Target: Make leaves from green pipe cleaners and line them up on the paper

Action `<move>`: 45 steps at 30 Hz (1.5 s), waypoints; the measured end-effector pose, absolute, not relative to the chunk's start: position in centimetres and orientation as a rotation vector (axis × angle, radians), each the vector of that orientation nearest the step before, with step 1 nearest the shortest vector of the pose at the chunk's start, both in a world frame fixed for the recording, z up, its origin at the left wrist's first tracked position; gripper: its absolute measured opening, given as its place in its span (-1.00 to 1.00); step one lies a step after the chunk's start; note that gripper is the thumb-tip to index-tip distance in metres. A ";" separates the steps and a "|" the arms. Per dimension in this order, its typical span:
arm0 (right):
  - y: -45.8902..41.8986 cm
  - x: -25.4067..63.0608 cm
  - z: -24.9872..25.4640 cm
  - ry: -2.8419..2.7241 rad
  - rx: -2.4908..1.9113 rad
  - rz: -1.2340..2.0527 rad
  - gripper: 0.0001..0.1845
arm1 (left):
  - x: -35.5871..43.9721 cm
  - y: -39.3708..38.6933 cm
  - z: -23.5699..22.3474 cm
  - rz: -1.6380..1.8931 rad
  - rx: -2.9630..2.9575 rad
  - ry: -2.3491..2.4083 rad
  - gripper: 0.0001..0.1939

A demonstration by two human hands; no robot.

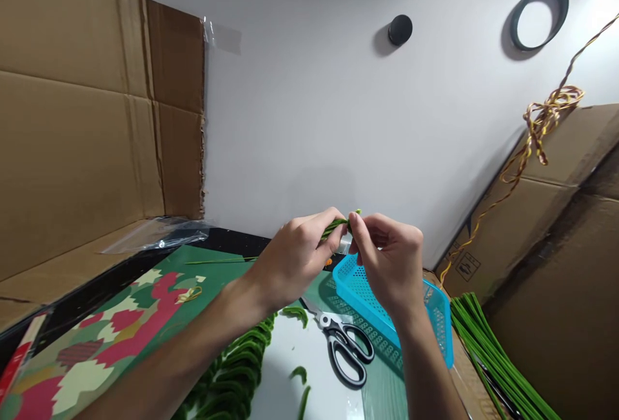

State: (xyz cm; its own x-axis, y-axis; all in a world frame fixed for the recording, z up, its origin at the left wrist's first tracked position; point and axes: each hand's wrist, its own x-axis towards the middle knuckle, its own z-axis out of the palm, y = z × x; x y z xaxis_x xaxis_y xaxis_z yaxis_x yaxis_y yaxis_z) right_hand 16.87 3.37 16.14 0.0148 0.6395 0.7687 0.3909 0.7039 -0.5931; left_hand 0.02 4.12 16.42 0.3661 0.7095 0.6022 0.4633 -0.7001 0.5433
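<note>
My left hand (297,253) is closed around twisted green pipe cleaners (333,229), held up in front of the wall. The thumb and fingers of my right hand (391,259) pinch their far end, where a small tip sticks up. Below my hands, black-and-grey scissors (325,320) lie on a white sheet (283,384), with their blades partly behind my left hand. Curled green pipe cleaner pieces (244,368) lie in a row beside my left forearm, and a few loose bits (298,375) rest on the white sheet.
A blue plastic basket (367,309) stands behind my right wrist. Straight green pipe cleaners (498,355) lie in a bundle at the right. Cardboard panels (72,130) flank both sides. A patterned sheet (130,317) covers the left of the table, and a twisted wire (546,117) hangs at the right.
</note>
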 end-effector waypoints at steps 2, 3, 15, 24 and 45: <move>3.3 16.7 16.2 -1.588 -0.863 0.257 -0.59 | 0.1 4.0 16.4 1.261 2.357 1.054 -0.70; 3.2 16.7 16.3 -1.583 -0.856 0.286 -0.58 | 0.2 3.9 16.5 1.257 2.333 1.032 -0.71; 2.9 16.9 16.3 -1.579 -0.799 0.275 -0.53 | 0.2 3.4 16.9 1.181 1.943 0.702 -0.71; 2.7 16.7 16.3 -1.570 -0.815 0.249 -0.54 | 0.2 2.9 17.5 1.187 2.010 0.733 -0.69; 3.5 15.9 15.1 -1.506 -0.732 -0.096 -0.52 | 0.7 2.9 17.3 1.283 1.658 0.592 -0.54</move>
